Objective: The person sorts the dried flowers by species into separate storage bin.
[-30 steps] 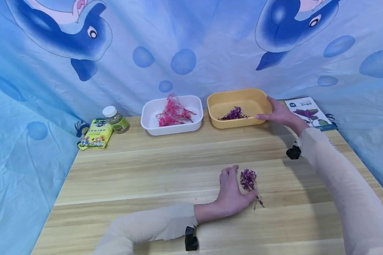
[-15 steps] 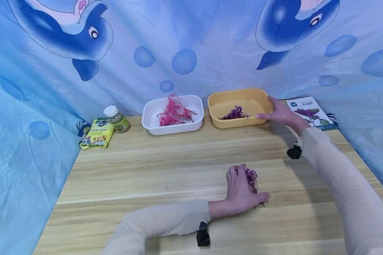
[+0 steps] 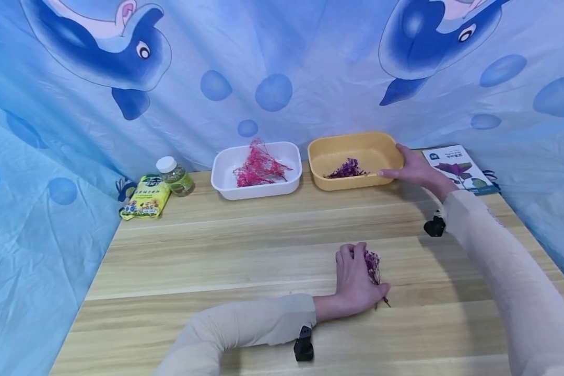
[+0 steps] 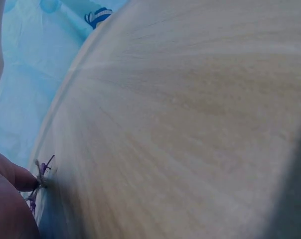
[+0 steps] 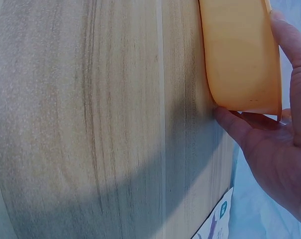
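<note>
A small bunch of purple dried flowers (image 3: 372, 263) lies on the table under my left hand (image 3: 357, 287). The left fingers curl over its left side and the thumb presses at the stems, partly hiding the bunch. In the left wrist view, a bit of stem (image 4: 42, 177) shows against a digit of that hand. My right hand (image 3: 414, 168) grips the right end of a yellow tray (image 3: 371, 143), thumb at the front and fingers behind, as the right wrist view also shows. More purple dried flowers (image 3: 349, 168) lie inside this tray.
Left of the yellow tray stands a white tray (image 3: 225, 172) with pink dried flowers (image 3: 262, 169). Farther left are a white-capped jar (image 3: 178, 180) and a yellow packet (image 3: 147, 197). A booklet (image 3: 460, 167) lies at the back right. A blue curtain (image 3: 310, 52) hangs behind the table.
My left hand has moved right over the purple bunch, and its thumb has drawn back in onto the stems. The right hand stays on the yellow tray.
</note>
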Demonstrator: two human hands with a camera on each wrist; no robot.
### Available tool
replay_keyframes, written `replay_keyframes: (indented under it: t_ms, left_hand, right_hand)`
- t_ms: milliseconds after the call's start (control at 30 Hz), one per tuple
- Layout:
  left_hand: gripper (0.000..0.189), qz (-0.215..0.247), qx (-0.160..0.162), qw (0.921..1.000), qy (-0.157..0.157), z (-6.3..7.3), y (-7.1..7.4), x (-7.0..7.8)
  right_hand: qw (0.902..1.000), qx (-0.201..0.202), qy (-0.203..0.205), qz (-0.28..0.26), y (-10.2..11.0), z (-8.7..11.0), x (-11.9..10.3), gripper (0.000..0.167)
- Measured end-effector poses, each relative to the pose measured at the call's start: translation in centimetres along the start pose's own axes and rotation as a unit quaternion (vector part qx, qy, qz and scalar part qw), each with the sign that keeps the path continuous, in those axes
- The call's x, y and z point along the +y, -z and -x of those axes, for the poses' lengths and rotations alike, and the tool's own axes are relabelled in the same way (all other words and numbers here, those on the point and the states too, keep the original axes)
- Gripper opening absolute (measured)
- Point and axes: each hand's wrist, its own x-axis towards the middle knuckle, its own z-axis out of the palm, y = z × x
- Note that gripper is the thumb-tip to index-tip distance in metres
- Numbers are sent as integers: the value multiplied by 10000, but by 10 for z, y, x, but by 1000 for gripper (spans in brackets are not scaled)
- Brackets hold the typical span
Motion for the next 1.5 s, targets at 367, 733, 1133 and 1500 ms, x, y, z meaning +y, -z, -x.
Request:
replay_keyframes:
  t_ms: [367, 733, 1133, 1500]
  left_hand:
    - [77, 1067, -176, 9920, -657, -1, 14, -15]
    - [61, 1262, -425, 9827, -1290, -15, 35, -31]
    - [62, 2199, -1139, 9667, -640, -39, 56, -42]
    - [67, 1770, -1284, 9747, -462, -80, 95, -34]
  right_hand:
    - [9999, -37, 101, 50, 1, 1, 3, 123]
    - [9998, -3, 169, 81, 2, 0, 3, 124]
    - [9999, -20, 81, 85, 2, 0, 3, 127]
    - [10000, 11, 56, 69, 0, 1, 3, 124]
